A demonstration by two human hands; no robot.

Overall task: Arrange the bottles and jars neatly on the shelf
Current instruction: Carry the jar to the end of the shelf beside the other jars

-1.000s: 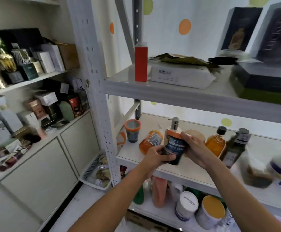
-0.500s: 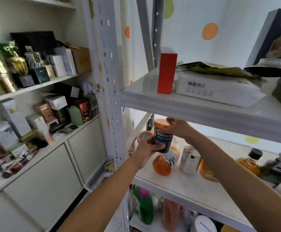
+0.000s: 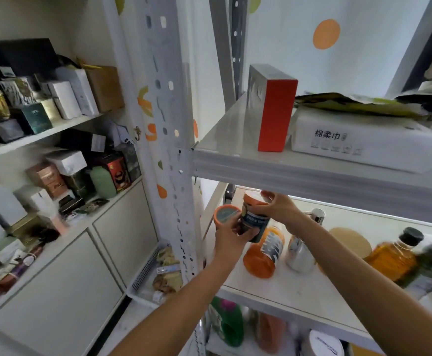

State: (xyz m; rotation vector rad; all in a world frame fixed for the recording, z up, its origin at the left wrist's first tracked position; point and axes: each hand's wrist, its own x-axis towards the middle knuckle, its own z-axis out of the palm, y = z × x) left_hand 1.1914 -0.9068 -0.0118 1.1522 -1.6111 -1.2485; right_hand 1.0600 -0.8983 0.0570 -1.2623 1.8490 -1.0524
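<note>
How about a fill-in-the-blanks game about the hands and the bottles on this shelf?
1. The left hand and right hand hold one blue-labelled bottle with an ____ top.
2. The orange bottle on the middle shelf lies on its ____.
3. The red box stands on the top shelf, ____ the hands.
4. The amber bottle has a ____ cap.

Missing words: orange, side, above, black.

We see a painted metal upright (image 3: 168, 124), matt and punched with holes, and a smooth white shelf board (image 3: 274, 286) with a soft sheen. The silver bottle (image 3: 299, 253) looks like mirror-bright metal; the orange bottle (image 3: 261, 263) and the dark-labelled bottle (image 3: 254, 223) look like glossy plastic. The red box (image 3: 274, 119) looks like matt cardboard.
</note>
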